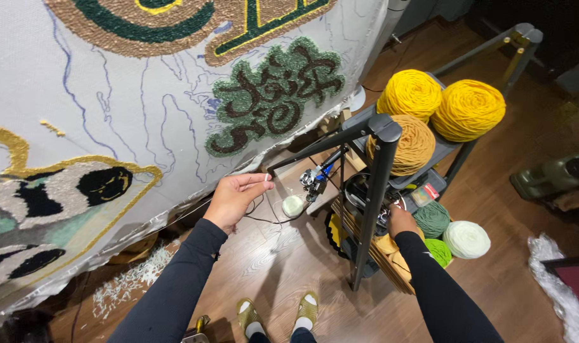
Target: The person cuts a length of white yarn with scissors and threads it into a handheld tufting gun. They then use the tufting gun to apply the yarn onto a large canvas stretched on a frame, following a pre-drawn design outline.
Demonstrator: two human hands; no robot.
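1. Beside the stretched tufting cloth [143,114], the left hand [235,198] is raised, its fingertips [262,181] pinched shut on a thin strand of yarn [264,219] that loops down and across towards the tufting gun.
2. The tufting gun [315,181] hangs just right of that hand, close to the black metal frame [375,184], with a pale green yarn ball [294,206] just beside it.
3. The right hand [402,222] is lower down, behind the frame's upright post, reaching in among things on the lower shelf; the post hides the fingers, so I cannot tell whether they are closed or on what.
4. On the upper shelf [445,149] sit three cakes of mustard-yellow yarn [410,95], touching one another.
5. Near the right hand lie a dark green ball [433,219], a bright green ball [439,251] and a whitish ball [467,239], bunched together.
6. The cloth bears tufted patches: a green-and-brown patch [273,95] nearest the left hand, and a black, white and yellow-edged figure [60,197] further left.
7. Yarn clippings [121,289] litter the wooden floor [283,267] under the cloth.
8. The person's feet in green slippers [280,314] stand between the two arms.
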